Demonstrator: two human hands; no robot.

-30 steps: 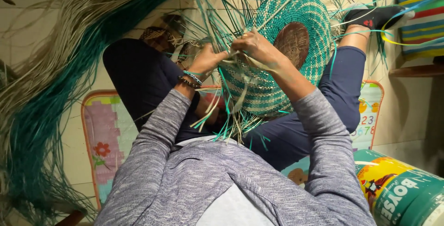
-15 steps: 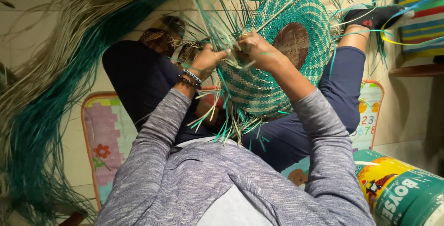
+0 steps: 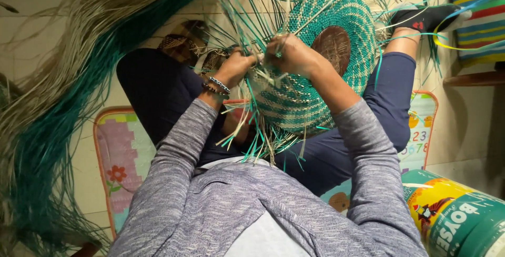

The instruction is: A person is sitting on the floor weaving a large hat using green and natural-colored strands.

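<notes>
resting across the lap and raised knees, between the two hands: a round woven basket [image 3: 315, 73], half made, tipped so its flat base is facing up toward the camera and a little to the right. running its longer spread from lower left near the belly to upper right near the black-socked foot [image 3: 426, 17]. showing bands of teal and pale straw in rings around a dark brown oval centre [image 3: 332, 48], with the weave looking tight and even. bristling at the rim with loose teal and straw strands [image 3: 252, 15], fanning upward and outward, and trailing short cut ends downward at the near edge.

gripping the near-left rim, the left hand [image 3: 235, 67], fingers curled tight around a few strands, beaded bracelets [image 3: 216, 85] sitting at the wrist. pressing just beside it, the right hand [image 3: 288, 54], fingers closed and pinching strands at the rim; hiding exactly which strands. nearly touching, the two hands.

sweeping down the left side, a long hank of teal and straw fibre [image 3: 47, 109]. lying underneath, a colourful play mat [image 3: 123, 157]. standing at lower right, a green and yellow tin [image 3: 452, 215].
</notes>
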